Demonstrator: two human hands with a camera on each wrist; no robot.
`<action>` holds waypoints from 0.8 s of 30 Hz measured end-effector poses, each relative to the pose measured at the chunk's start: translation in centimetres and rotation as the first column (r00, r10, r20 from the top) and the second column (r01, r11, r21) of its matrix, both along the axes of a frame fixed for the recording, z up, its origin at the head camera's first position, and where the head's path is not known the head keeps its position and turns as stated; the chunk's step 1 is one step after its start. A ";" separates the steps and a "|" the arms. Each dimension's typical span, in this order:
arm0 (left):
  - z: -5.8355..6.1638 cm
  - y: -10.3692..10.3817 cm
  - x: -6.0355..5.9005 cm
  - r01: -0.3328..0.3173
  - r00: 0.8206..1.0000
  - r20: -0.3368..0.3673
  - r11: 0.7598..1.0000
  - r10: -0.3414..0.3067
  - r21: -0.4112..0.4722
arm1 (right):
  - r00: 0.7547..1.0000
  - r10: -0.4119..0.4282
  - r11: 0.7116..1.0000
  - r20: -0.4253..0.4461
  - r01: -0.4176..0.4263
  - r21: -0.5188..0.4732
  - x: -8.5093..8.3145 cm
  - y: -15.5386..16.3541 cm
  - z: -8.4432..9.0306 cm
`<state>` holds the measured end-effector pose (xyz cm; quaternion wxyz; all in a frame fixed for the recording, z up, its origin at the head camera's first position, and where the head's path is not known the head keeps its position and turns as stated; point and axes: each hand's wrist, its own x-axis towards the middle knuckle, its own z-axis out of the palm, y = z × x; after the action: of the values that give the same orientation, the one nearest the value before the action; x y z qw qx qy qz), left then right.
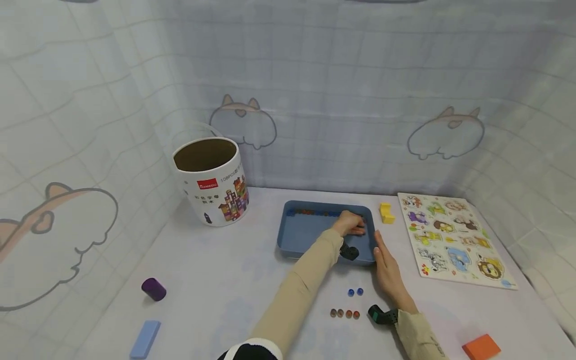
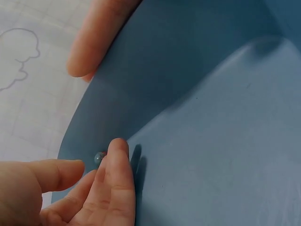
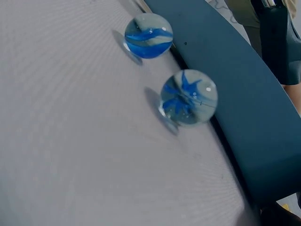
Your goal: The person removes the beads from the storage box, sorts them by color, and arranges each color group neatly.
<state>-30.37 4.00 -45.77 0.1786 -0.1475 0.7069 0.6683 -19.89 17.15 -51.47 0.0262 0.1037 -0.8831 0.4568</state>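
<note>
A pale table (image 1: 216,280), walled by cat-printed cloth, holds a tub (image 1: 211,181), a blue tray (image 1: 310,239) and a puzzle board (image 1: 454,240); the tray's long axis runs left to right. Inside its far right corner, the left hand (image 1: 350,223) pinches a small marble (image 2: 99,157), seen only by the left wrist. The right hand (image 1: 386,260) rests flat and relaxed against the tray's right side, its camera showing two blue marbles (image 3: 188,96).

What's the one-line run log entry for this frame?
left hand: in blue tray, fingertips at marble | right hand: flat against tray side | blue marbles: on table

tub (image 1: 211,182) | "108PCS" along top edge — red brand label and characters beneath too small to read
</note>
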 end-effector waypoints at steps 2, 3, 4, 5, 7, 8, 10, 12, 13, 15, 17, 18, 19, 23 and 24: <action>-0.1 0.0 -0.4 0.014 1.000 0.017 1.000 -0.014 0.013 | 1.000 -0.003 1.000 -0.005 0.003 0.000 0.0 0.0 0.1; -0.2 0.1 -0.6 0.022 0.999 0.024 1.000 -0.023 0.016 | 1.000 -0.005 1.000 -0.010 0.005 -0.002 0.1 -0.1 0.1; -0.5 0.1 -0.9 0.032 0.999 0.020 0.999 -0.032 0.026 | 1.000 -0.006 1.000 -0.018 0.006 -0.002 0.1 -0.1 0.1; -0.5 0.1 -1.0 0.037 0.999 0.025 0.999 -0.038 0.022 | 1.000 -0.007 1.000 -0.022 0.007 -0.001 0.1 -0.1 0.1; -0.5 0.3 -1.0 0.035 0.999 0.031 0.999 -0.035 0.001 | 1.000 -0.005 1.000 -0.028 0.005 0.007 0.0 -0.1 0.1; -0.3 0.4 -0.9 0.028 0.999 0.034 1.000 -0.028 -0.008 | 1.000 -0.002 1.000 -0.030 0.002 0.007 0.0 0.0 0.2; 0.0 0.8 -0.4 0.017 0.999 0.036 0.999 -0.016 -0.027 | 1.000 0.000 1.000 -0.030 0.000 0.011 0.0 0.2 0.2; 0.6 1.3 0.3 0.018 0.999 0.043 0.999 -0.016 -0.047 | 0.999 -0.006 1.000 -0.033 0.006 0.008 0.1 0.5 0.3; 0.8 1.6 0.5 0.031 0.999 0.039 0.998 -0.029 -0.050 | 0.999 -0.013 1.000 -0.037 0.013 0.004 0.1 0.6 0.3; 1.0 1.8 0.7 0.061 0.998 0.028 0.997 -0.060 -0.037 | 0.999 -0.026 1.000 -0.045 0.026 -0.006 0.2 0.9 0.4; 1.1 1.5 0.8 0.094 0.995 0.016 0.995 -0.094 -0.018 | 0.998 -0.029 0.999 -0.048 0.029 -0.013 0.3 1.0 0.4; 1.1 1.2 0.8 0.113 0.994 0.010 0.994 -0.113 -0.002 | 0.999 -0.026 1.000 -0.044 0.026 -0.017 0.3 1.0 0.4; 1.1 0.7 0.7 0.133 0.991 0.003 0.991 -0.133 0.012 | 0.999 -0.022 1.000 -0.043 0.021 -0.018 0.3 0.9 0.3; 1.5 -2.0 0.6 0.212 0.977 -0.031 0.973 -0.210 0.087 | 0.999 0.000 1.000 -0.039 -0.001 -0.019 0.1 0.4 0.0; 1.6 -2.6 0.6 0.234 0.972 -0.040 0.967 -0.231 0.103 | 0.999 0.003 1.000 -0.039 -0.004 -0.018 0.0 0.2 0.0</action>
<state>-29.81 1.36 -44.21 0.2533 -0.0445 0.6849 0.6817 -19.85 17.38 -51.49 0.0435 0.1137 -0.8780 0.4629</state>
